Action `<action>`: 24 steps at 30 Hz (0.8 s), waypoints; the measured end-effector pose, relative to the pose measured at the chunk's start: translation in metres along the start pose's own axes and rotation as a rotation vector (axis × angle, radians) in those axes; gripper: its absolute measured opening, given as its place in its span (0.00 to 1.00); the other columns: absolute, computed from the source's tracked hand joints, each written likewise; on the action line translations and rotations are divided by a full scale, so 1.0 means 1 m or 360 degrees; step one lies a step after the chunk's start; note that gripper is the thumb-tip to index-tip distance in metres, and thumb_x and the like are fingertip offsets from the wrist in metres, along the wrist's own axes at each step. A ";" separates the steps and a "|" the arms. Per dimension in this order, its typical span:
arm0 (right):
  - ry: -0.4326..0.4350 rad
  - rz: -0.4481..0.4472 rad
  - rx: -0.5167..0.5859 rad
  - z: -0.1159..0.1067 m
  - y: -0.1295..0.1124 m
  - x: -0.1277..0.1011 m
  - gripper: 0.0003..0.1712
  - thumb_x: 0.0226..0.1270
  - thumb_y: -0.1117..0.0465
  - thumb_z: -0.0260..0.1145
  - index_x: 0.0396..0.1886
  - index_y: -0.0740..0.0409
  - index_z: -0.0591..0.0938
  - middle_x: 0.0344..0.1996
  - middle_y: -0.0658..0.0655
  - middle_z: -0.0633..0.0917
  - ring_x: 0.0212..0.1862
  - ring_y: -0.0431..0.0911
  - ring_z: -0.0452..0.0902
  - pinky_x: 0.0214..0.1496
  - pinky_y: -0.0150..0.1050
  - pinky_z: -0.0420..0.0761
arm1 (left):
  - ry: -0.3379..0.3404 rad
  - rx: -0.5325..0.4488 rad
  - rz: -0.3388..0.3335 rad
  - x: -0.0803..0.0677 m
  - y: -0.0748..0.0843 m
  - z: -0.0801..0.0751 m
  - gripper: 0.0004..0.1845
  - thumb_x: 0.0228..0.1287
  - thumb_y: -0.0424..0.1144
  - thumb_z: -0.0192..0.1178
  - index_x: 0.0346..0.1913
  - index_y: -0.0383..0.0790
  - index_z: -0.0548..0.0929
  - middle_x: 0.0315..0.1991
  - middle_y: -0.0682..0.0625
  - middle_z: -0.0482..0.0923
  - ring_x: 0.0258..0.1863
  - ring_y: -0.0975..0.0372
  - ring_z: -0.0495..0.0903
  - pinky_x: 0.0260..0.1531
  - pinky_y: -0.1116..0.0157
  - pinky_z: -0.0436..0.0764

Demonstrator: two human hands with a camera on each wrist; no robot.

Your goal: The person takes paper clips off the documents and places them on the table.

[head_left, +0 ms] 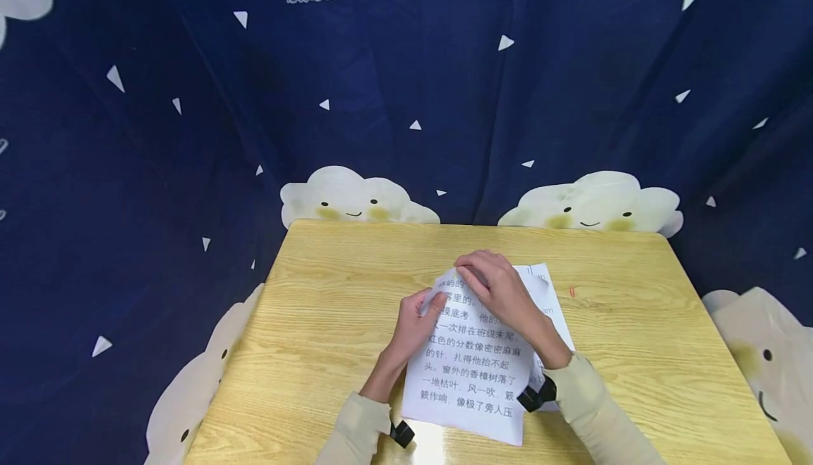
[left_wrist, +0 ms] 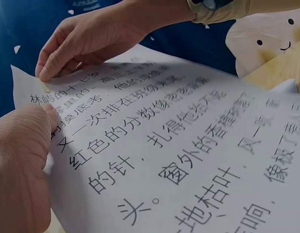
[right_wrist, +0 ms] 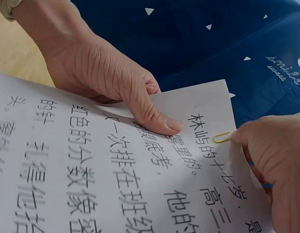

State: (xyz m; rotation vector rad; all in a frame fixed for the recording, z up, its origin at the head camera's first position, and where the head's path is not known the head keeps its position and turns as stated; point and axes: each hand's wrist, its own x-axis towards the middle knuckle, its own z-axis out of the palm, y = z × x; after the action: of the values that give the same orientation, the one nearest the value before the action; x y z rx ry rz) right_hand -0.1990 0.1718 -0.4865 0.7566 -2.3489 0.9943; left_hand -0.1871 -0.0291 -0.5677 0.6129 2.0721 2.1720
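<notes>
A white sheet of paper (head_left: 466, 387) printed with large Chinese characters is held up over the table, tilted. My left hand (head_left: 409, 327) grips its left edge near the top, the thumb lying on the printed face. At the top edge my right hand (head_left: 502, 288) pinches a yellow paper clip (right_wrist: 221, 138) between thumb and fingers. The clip's rounded end lies over the print beside the first line, while its other end is hidden by the fingertips. In the left wrist view the same clip (left_wrist: 46, 87) shows under the right thumb.
Another printed white sheet (head_left: 554, 310) lies on the wooden table (head_left: 330, 296), partly behind the held paper and right forearm. A small red paper clip (head_left: 571, 291) lies to its right. Behind the table hangs a dark blue curtain (head_left: 381, 84) with clouds and triangles.
</notes>
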 end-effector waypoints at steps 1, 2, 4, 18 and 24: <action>-0.0001 0.0005 -0.0008 0.000 0.000 -0.001 0.05 0.74 0.65 0.69 0.46 0.54 0.87 0.41 0.49 0.89 0.46 0.45 0.84 0.54 0.48 0.80 | -0.0008 0.0002 0.0000 0.000 0.000 0.000 0.15 0.83 0.43 0.55 0.48 0.35 0.87 0.29 0.39 0.86 0.18 0.57 0.85 0.15 0.61 0.84; -0.0002 0.0014 -0.0009 0.000 0.000 -0.001 0.05 0.74 0.65 0.69 0.46 0.54 0.87 0.41 0.49 0.89 0.45 0.45 0.84 0.53 0.47 0.80 | -0.0016 0.0002 0.0002 0.000 0.000 0.001 0.16 0.83 0.44 0.55 0.48 0.35 0.87 0.29 0.39 0.86 0.18 0.57 0.85 0.15 0.60 0.84; 0.0002 0.0036 -0.0012 0.000 0.000 -0.003 0.05 0.75 0.64 0.68 0.45 0.54 0.87 0.41 0.49 0.89 0.44 0.45 0.83 0.50 0.46 0.80 | -0.0032 0.0010 0.0009 0.000 0.000 0.001 0.16 0.83 0.44 0.55 0.47 0.35 0.87 0.29 0.41 0.87 0.18 0.57 0.85 0.15 0.59 0.85; 0.0151 0.0148 0.0130 -0.012 0.002 -0.004 0.05 0.73 0.69 0.67 0.41 0.55 0.85 0.34 0.48 0.86 0.37 0.40 0.80 0.39 0.34 0.80 | -0.0100 0.0017 -0.0047 -0.005 -0.002 0.002 0.16 0.83 0.47 0.55 0.47 0.41 0.88 0.29 0.45 0.88 0.18 0.54 0.85 0.15 0.56 0.86; 0.0126 0.0204 0.0192 -0.025 0.006 -0.003 0.05 0.73 0.69 0.68 0.40 0.56 0.86 0.32 0.47 0.85 0.35 0.39 0.78 0.34 0.38 0.77 | -0.0051 0.0046 -0.0053 -0.009 -0.008 0.002 0.16 0.82 0.47 0.56 0.40 0.41 0.87 0.27 0.45 0.85 0.16 0.57 0.82 0.13 0.62 0.83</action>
State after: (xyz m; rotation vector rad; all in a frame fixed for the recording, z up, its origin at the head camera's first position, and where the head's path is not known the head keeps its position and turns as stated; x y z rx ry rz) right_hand -0.1955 0.1957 -0.4759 0.6051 -2.3094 1.2070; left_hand -0.1804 -0.0296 -0.5775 0.6077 2.0859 2.1041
